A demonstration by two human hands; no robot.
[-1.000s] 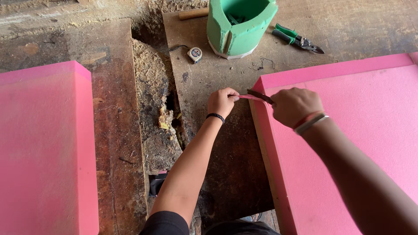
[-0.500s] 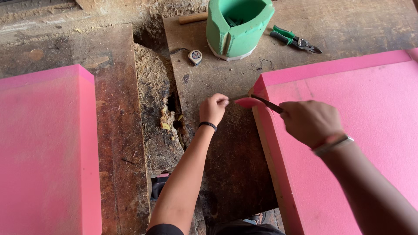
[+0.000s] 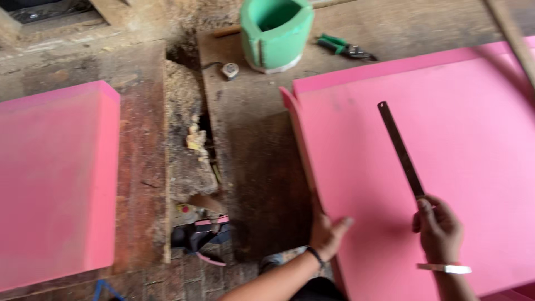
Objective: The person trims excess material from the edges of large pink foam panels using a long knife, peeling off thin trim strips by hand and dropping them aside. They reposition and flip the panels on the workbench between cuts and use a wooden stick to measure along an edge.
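Note:
A large pink foam board lies on the right of a worn wooden floor. My right hand grips the near end of a long dark metal ruler, which lies slanted across the board. My left hand rests on the board's near left edge, fingers spread, beside a thin cut strip that stands off that edge. A dark band circles my left wrist, a pale bracelet my right.
A second pink foam block lies at the left. A green foam container stands at the top, with a tape measure and green-handled snips beside it. A gap full of debris runs between planks. Sandalled feet show below.
Both hands have come down from the board's far left corner to its near edge. The right hand now holds a ruler on the board; the left lies on the cut edge.

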